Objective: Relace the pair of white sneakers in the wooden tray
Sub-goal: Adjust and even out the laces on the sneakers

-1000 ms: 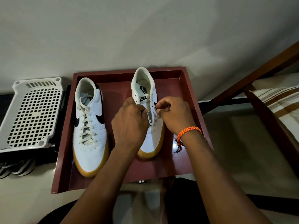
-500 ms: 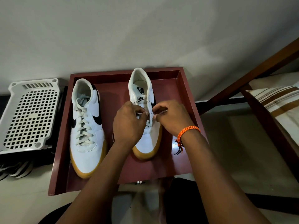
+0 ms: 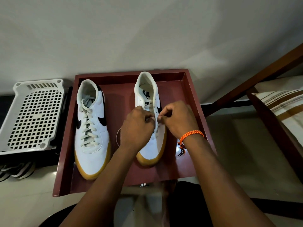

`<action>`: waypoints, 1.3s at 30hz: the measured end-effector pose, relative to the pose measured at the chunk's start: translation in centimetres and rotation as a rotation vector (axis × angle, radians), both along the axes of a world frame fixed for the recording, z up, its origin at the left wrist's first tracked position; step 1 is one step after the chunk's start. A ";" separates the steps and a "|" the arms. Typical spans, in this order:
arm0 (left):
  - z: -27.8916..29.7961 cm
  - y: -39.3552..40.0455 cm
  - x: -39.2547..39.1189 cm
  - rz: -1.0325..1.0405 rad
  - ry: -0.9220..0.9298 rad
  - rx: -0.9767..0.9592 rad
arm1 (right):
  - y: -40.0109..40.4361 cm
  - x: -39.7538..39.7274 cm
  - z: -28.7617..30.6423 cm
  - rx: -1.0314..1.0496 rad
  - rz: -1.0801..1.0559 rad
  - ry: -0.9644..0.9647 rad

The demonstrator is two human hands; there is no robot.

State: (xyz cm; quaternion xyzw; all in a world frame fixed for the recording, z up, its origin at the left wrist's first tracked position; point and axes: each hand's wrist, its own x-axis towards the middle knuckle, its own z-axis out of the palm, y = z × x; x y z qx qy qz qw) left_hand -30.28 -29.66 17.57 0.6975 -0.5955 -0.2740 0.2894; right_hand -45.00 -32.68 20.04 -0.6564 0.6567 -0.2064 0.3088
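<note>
In the wooden tray at the centre of the frame, we have the left-hand sneaker fully laced, and we judge the work is now on the right-hand sneaker, whose upper eyelets near the tongue are bare. Our left hand and right hand meet over the middle of its eyelet rows, both with fingers curled; the right hand pinches the pale lace at its fingertips, and the left appears to pinch it too, though its fingertips are partly hidden. A loop of lace shows at the left edge of our left hand. To do this step well, we should pull each side snug and even before crossing, keep the lace flat and untwisted, and feed the tip straight into the next open eyelet while steadying the shoe against the tray floor.
</note>
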 end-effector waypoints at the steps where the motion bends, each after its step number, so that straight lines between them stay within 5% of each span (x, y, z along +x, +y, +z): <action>1: 0.2 0.0 0.2 -0.027 -0.009 0.011 | -0.1 0.0 -0.1 0.012 -0.006 -0.002; 4: 0.4 0.1 0.7 -0.040 -0.041 0.047 | -0.4 -0.3 -0.8 0.165 -0.020 -0.139; 8: 0.4 0.2 0.6 -0.006 -0.040 0.078 | -0.9 -1.3 0.6 0.316 -0.031 -0.556; 18: 0.3 0.1 0.4 0.004 -0.005 0.113 | -0.3 -2.1 4.8 0.350 0.398 -1.587; 21: 0.3 0.2 0.7 -0.025 0.005 0.102 | -0.7 -2.2 4.5 0.406 0.189 -1.485; 22: 0.3 0.2 0.9 -0.036 0.010 0.098 | -0.9 -2.1 4.0 0.345 0.083 -1.273; 25: 0.2 0.2 1.2 -0.063 0.019 0.098 | -0.8 -1.1 1.7 0.035 -0.023 -0.248; 28: 0.2 0.1 1.2 -0.072 0.049 0.092 | 0.0 0.1 0.0 0.131 0.178 0.127; 31: 0.2 0.2 1.3 -0.066 0.053 0.097 | -0.3 0.3 -0.5 0.086 0.253 0.019; 39: 0.5 0.3 1.3 -0.058 0.036 0.117 | -0.2 -0.5 4.0 0.188 0.168 -1.059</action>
